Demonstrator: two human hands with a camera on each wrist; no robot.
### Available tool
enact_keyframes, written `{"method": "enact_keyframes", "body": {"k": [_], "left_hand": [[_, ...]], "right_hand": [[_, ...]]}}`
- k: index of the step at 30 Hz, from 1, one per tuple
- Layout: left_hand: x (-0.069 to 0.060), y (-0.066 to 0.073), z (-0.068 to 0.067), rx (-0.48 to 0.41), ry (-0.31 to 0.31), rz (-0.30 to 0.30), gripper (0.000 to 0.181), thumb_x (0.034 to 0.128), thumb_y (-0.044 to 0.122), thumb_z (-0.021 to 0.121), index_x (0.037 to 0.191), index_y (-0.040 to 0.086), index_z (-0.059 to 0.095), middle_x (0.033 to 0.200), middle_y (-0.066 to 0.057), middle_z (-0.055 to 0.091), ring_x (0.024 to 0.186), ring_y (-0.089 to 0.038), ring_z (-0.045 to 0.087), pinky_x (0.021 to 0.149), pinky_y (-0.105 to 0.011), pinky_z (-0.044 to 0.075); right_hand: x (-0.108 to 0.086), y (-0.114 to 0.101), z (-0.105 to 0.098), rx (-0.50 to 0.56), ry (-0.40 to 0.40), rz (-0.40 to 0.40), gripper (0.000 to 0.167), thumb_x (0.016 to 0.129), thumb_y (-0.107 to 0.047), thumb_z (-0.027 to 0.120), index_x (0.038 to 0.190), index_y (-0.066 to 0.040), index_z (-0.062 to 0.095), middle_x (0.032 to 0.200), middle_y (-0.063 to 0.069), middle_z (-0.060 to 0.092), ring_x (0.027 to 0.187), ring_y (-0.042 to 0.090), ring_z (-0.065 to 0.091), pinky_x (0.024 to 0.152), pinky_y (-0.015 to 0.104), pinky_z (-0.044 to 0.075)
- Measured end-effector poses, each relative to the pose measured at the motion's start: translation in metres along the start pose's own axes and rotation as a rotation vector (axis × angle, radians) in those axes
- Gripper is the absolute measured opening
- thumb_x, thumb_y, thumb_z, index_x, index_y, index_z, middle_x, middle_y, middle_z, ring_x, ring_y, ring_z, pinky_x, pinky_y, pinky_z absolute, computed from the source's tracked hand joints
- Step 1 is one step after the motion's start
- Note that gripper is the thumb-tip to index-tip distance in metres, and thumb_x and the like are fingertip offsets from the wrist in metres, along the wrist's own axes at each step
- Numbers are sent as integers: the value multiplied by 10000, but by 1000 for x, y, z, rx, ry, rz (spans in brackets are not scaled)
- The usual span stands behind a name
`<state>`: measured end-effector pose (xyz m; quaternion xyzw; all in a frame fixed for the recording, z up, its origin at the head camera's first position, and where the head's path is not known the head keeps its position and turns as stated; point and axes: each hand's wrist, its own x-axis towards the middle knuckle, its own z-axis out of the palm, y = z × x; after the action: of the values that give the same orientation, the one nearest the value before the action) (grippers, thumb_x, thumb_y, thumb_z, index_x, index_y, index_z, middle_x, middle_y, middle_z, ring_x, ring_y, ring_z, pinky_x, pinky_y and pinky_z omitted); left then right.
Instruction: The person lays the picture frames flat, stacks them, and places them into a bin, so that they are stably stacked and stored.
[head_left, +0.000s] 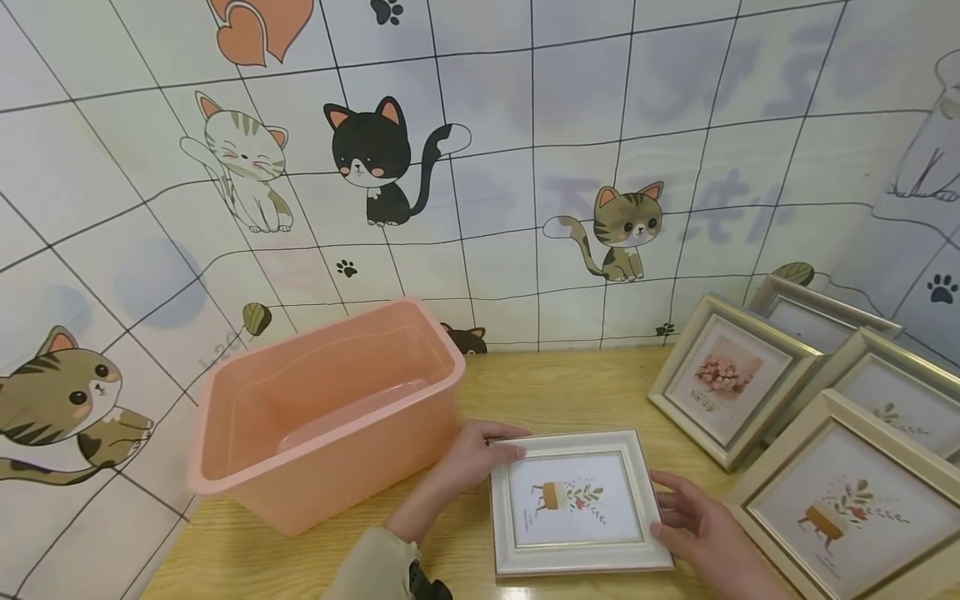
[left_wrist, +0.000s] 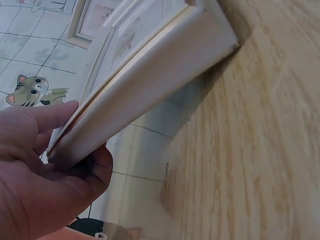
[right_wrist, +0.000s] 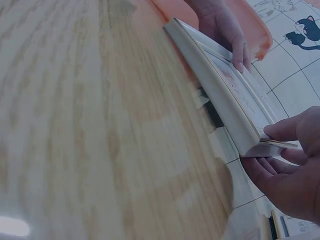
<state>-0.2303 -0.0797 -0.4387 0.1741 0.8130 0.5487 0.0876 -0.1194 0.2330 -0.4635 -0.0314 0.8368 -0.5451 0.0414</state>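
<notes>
A white picture frame [head_left: 577, 560] with a printed plant in a brown pot lies face up, tilted off the wooden table in both wrist views. My left hand [head_left: 474, 454] grips its far left corner, thumb on top and fingers curled under in the left wrist view [left_wrist: 55, 170]. At the opposite side my right hand [head_left: 697, 521] pinches the right edge, thumb on the face and fingers beneath, as the right wrist view shows. Just left of my left hand stands a pink plastic tub [head_left: 337, 454], its visible inside bare.
Several picture frames stand leaning at the right, among them one with a pink flower print [head_left: 723, 379] and a nearer one with a plant print [head_left: 847, 508]. Behind the wooden table [head_left: 570, 383] hangs a cat-patterned wall covering [head_left: 495, 192].
</notes>
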Motion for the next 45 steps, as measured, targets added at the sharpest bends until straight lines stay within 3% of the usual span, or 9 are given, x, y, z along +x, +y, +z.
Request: {"method": "enact_keyframes", "body": {"k": [5, 10, 18, 25, 32, 39, 45], "left_hand": [[5, -1, 3, 41, 1, 7, 259, 913, 34, 721, 1158, 80, 790, 1217, -60, 726, 1244, -277, 592, 1037, -454, 463], [10, -1, 5, 39, 9, -17, 262, 913, 12, 704, 1153, 75, 790, 1220, -75, 722, 1257, -299, 580, 1063, -499, 438], [18, -4, 8, 75, 35, -39, 252, 889, 14, 714, 1122, 61, 797, 1198, -86, 728, 1199, -282, 599, 1020, -464, 462], [27, -6, 13, 103, 81, -100, 252, 884, 29, 715, 1101, 111, 812, 1207, -58, 725, 1246, -308, 571, 1070, -532, 407], [33, -6, 17, 133, 103, -143, 271, 853, 13, 702, 1087, 95, 811, 1199, -77, 722, 1136, -251, 585, 996, -470, 452], [35, -10, 20, 212, 94, -135, 300, 825, -7, 685, 1077, 96, 812, 1143, -54, 739, 984, -209, 584, 881, -393, 487], [36, -15, 20, 245, 91, -108, 285, 827, -17, 677, 1036, 109, 824, 1115, -29, 752, 1076, -226, 634, 921, -404, 497]], "right_hand": [[0, 3, 2, 21, -25, -29, 681, 905, 34, 726, 1479, 136, 374, 1250, 314, 632, 1002, 172, 693, 802, 262, 563], [2, 1, 5, 0, 11, 27, 673, 886, 63, 732, 1478, 109, 415, 1252, 262, 647, 1030, 226, 686, 806, 258, 559], [10, -3, 8, -89, 73, 96, 640, 868, 40, 767, 1441, 104, 490, 1212, 178, 681, 1035, 257, 677, 801, 264, 550], [10, -1, 6, -107, 100, 30, 585, 853, 29, 784, 1380, 119, 547, 1170, 192, 695, 1005, 257, 690, 810, 255, 561], [14, 0, 6, -114, 93, 28, 586, 861, 26, 778, 1386, 125, 537, 1176, 206, 694, 1020, 282, 690, 804, 261, 563], [15, 1, 2, -103, 47, 48, 594, 881, 7, 768, 1403, 135, 517, 1206, 221, 685, 1030, 289, 690, 799, 267, 563], [16, -1, 1, -132, 37, 50, 570, 885, -2, 768, 1390, 127, 539, 1198, 197, 691, 1037, 289, 685, 802, 289, 570]]}}
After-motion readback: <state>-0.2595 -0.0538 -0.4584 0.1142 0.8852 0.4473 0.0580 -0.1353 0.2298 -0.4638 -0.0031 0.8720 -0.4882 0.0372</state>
